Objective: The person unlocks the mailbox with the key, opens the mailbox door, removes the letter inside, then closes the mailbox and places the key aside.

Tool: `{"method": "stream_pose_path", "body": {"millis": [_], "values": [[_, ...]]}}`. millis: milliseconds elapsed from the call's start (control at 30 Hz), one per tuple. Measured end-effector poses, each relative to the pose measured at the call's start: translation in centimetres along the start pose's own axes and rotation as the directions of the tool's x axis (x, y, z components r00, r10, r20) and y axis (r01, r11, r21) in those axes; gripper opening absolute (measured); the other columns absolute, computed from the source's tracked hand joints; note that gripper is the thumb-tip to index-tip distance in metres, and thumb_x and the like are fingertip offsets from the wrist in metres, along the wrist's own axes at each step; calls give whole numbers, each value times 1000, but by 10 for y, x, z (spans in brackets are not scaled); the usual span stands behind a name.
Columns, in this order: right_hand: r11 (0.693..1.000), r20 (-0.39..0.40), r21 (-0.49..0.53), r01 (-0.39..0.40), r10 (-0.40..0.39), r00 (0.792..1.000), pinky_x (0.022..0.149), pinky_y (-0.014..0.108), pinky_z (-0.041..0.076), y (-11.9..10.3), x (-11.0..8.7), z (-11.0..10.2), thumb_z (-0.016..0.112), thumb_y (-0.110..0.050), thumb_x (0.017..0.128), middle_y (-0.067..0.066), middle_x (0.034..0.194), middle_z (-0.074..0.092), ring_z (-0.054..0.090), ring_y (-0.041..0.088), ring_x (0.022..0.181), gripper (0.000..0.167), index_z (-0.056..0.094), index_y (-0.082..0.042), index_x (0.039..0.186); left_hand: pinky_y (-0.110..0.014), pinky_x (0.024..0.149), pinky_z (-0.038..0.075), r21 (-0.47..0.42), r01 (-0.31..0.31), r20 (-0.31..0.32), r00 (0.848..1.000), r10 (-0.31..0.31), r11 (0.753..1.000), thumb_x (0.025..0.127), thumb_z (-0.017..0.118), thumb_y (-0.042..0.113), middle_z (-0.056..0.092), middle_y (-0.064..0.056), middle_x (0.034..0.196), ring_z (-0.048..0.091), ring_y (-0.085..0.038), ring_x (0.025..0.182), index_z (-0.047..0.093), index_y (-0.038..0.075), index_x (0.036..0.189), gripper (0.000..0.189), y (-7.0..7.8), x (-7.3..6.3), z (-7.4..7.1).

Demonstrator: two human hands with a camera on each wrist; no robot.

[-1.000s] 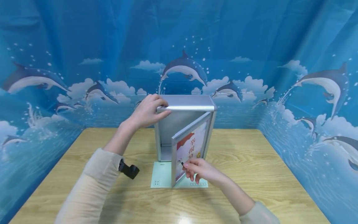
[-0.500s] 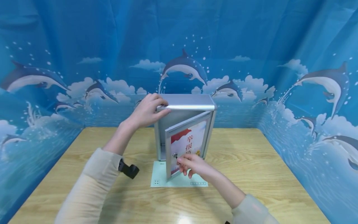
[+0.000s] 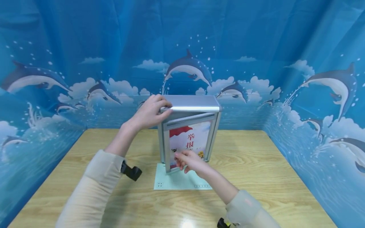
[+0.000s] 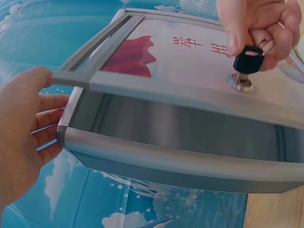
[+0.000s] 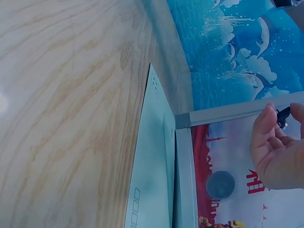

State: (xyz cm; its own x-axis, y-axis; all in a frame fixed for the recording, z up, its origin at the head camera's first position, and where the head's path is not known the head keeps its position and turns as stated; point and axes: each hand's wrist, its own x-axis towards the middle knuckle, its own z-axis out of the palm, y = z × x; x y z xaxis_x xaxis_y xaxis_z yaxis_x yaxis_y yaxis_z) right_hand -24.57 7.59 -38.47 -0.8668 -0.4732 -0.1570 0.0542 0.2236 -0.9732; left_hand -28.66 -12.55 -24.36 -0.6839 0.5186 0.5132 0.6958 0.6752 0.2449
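Observation:
A silver metal box [image 3: 196, 102] stands upright, its framed front door [image 3: 178, 139] ajar and hinged on the right. The door bears a printed red-and-white poster. My left hand [image 3: 151, 112] holds the box's top left corner, fingers over the top and thumb at the front. In the left wrist view, a black-headed key [image 4: 249, 59] sits in the round door lock [image 4: 241, 83]. My right hand [image 3: 192, 162] pinches the key's head; a metal ring hangs at the fingers. Under the door's lower edge lies a pale green envelope [image 3: 182, 183], partly hidden.
The box and envelope rest on a wooden table [image 3: 245, 167]. A blue curtain [image 3: 245, 31] printed with dolphins rises behind the table and along its sides. Black wrist-camera mounts stick out from both sleeves.
The door has swung left and inward toward the box, narrowing its opening. My right hand has moved left and away with it, still pinching the key. The left hand has stayed on the corner.

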Motion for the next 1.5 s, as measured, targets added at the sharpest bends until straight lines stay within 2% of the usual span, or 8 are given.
{"method": "stream_pose_path", "body": {"millis": [167, 300, 533, 733, 933, 1300, 1500], "values": [[1000, -33, 9, 1, 0, 999, 48, 23, 44, -3, 8, 4, 51, -34, 95, 6, 74, 58, 54, 13, 58, 39, 57, 4, 98, -41, 83, 39, 33, -30, 5, 1000, 30, 999, 89, 59, 21, 55, -10, 108, 45, -24, 100, 64, 4, 110, 28, 0, 0, -2], [1000, -53, -4, 6, -6, 999, 48, 24, 44, -4, 13, 6, 51, -36, 94, 6, 74, 58, 53, 13, 58, 43, 58, 6, 99, -40, 84, 39, 40, -16, 20, 1000, 15, 999, 88, 61, 22, 54, -10, 109, 45, -24, 101, 64, 5, 112, 30, 0, 0, -3], [1000, -80, -27, -14, 11, 997, 49, 25, 45, -6, 20, 7, 52, -38, 93, 8, 73, 59, 54, 14, 60, 41, 58, 2, 91, -39, 82, 40, 42, 3, 31, 999, -4, 999, 87, 63, 22, 54, -9, 109, 44, -23, 99, 63, 5, 114, 32, -1, -1, -3], [1000, -119, -30, -8, 4, 993, 49, 25, 44, -7, 25, 8, 50, -39, 94, 5, 70, 58, 53, 14, 59, 47, 59, 6, 100, -39, 83, 41, 56, -16, 31, 999, 14, 998, 85, 63, 12, 54, -10, 108, 45, -23, 99, 64, 4, 113, 29, 0, 0, -2], [1000, -147, 20, -3, 6, 989, 49, 24, 45, -5, 30, 10, 51, -40, 94, 5, 70, 57, 52, 12, 59, 49, 59, 7, 104, -38, 86, 41, 80, -6, 36, 999, 3, 997, 85, 61, 3, 54, -10, 109, 46, -24, 101, 63, 3, 114, 29, 1, 1, -1], [998, -170, 69, -13, 25, 985, 49, 23, 45, -4, 35, 15, 52, -39, 93, 4, 69, 56, 52, 11, 58, 49, 59, 8, 103, -37, 85, 42, 88, -24, 8, 1000, 24, 996, 85, 55, -5, 55, -10, 107, 47, -24, 99, 64, 2, 112, 29, 0, 0, 1], [999, -201, 38, 26, -18, 979, 48, 23, 44, -3, 36, 17, 51, -38, 94, 3, 67, 55, 52, 11, 57, 48, 58, 9, 99, -37, 84, 41, 86, -38, -10, 999, 39, 996, 86, 52, -8, 55, -10, 104, 47, -23, 97, 64, 2, 111, 30, 0, 0, 2]]}}
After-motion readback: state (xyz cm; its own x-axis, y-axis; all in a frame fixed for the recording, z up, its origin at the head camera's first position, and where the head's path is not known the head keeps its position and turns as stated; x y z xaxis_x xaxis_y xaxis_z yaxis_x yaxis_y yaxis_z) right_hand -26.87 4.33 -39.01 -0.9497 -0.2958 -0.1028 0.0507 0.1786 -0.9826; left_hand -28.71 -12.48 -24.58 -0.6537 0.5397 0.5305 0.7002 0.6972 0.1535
